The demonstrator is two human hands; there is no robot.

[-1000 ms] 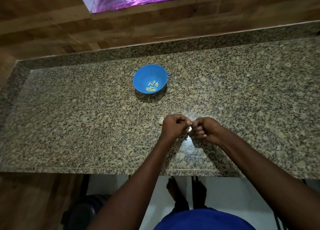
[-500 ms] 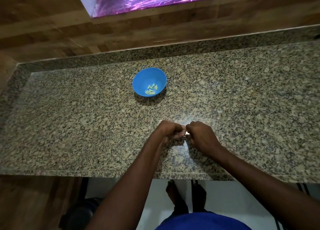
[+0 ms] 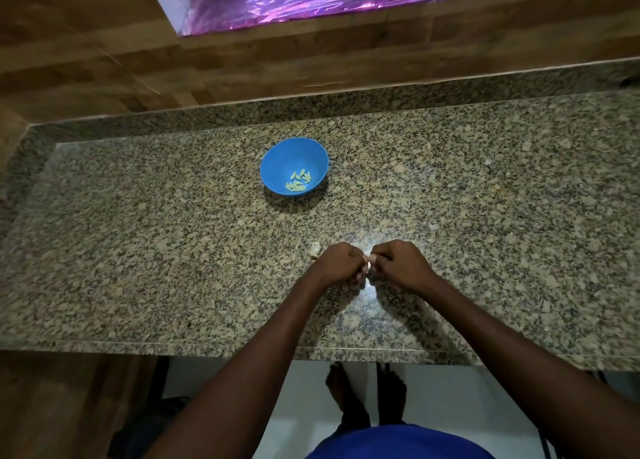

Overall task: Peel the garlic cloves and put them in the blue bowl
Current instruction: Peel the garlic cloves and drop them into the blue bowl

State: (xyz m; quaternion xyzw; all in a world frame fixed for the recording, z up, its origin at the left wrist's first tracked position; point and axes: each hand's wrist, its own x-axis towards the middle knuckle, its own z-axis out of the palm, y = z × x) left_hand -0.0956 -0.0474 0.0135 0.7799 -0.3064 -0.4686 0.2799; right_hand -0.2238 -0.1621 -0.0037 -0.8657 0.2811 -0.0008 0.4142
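Peeled cloves (image 3: 298, 182) in blue bowl (image 3: 277, 167) | left hand (image 3: 341, 263), right hand (image 3: 401, 264) pinching one clove (image 3: 370, 263) | garlic piece (image 3: 314, 249) left on counter (image 3: 138, 250)

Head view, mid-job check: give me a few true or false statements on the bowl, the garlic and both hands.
1. The blue bowl already holds peeled cloves. True.
2. The left hand rests inside the bowl. False: it is nearer the counter's front edge, away from the bowl.
3. Both hands pinch one garlic clove between them. True; the right hand meets the left there.
4. The bowl lies tipped on its side. False: it sits upright on the granite counter.
5. A pale garlic piece lies on the counter beside the left hand. True.
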